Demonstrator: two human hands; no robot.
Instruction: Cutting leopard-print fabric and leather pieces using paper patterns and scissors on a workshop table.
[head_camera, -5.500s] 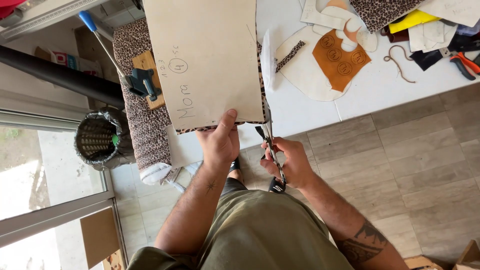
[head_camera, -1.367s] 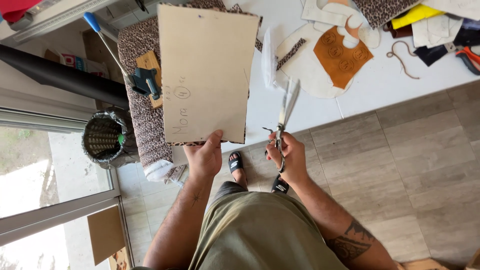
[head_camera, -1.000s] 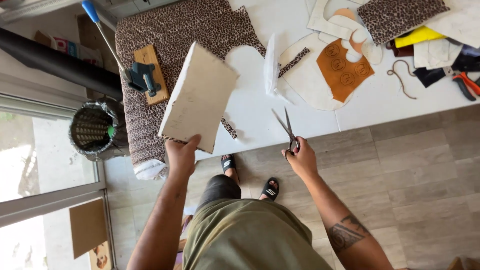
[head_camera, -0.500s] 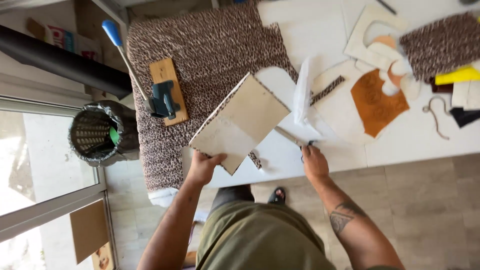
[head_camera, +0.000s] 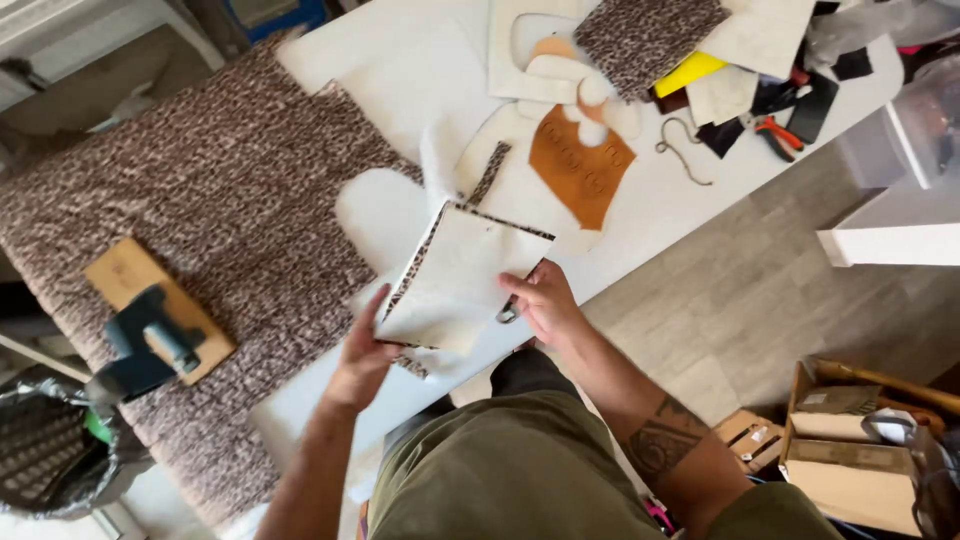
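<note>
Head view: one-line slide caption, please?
Both hands, left hand and right hand, hold a pale leopard-backed rectangular cut piece over the white worktable.

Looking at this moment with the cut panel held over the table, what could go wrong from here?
1. The right hand grips the cut panel while scissors hang from its fingers; they might slip off or nick the panel.
2. The left hand pinches only the lower corner, so the panel may flop or fold.
3. The panel hovers above the leopard-print fabric and loose pieces like the tan leather piece; setting it down could shift them.
</note>
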